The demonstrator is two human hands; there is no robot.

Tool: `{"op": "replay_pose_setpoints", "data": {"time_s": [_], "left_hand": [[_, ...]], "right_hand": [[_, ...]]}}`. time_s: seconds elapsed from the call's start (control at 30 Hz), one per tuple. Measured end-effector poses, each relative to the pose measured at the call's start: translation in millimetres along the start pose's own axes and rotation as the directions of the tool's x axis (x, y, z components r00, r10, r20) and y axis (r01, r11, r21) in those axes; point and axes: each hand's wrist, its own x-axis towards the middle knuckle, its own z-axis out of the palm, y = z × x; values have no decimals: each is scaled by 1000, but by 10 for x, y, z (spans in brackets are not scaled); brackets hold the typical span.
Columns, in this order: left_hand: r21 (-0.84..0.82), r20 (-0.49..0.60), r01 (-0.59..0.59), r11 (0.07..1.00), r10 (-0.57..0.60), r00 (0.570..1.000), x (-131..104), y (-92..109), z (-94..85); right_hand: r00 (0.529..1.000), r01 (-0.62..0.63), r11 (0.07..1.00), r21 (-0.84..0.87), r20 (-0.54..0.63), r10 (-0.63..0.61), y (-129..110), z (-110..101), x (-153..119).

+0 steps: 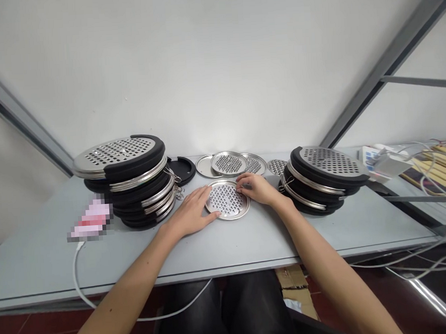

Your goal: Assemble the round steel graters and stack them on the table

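A round metal grater disc (227, 200) with raised teeth lies flat on the grey table, between my two hands. My left hand (191, 213) rests at its left rim, fingers stretched out and thumb spread apart along the near edge. At the upper right rim, my right hand (257, 189) has its fingers bent and drawn together over the edge of the disc. Just behind lie more metal discs, among them a toothed one (229, 163) that overlaps its neighbours. Farther right sits another perforated disc (277, 166), partly hidden by a stack.
A tall stack of black-rimmed graters (133, 180) stands left, a second stack (322, 178) right. Behind the left stack lies a black ring holder (181, 169). A pixelated pink item (92, 219) has a white cable (75, 269). Boxes (381, 162) and cables sit far right.
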Motion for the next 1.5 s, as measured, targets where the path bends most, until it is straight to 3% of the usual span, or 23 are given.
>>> {"op": "replay_pose_setpoints", "data": {"time_s": [0.97, 1.5], "left_hand": [[-70, 16, -21, 997, 22, 1000, 19, -120, -10], [-61, 64, 51, 997, -48, 997, 12, -135, 7]], "right_hand": [[996, 86, 996, -5, 39, -85, -7, 25, -6], [1000, -8, 995, 102, 25, 5, 65, 17, -13]]}}
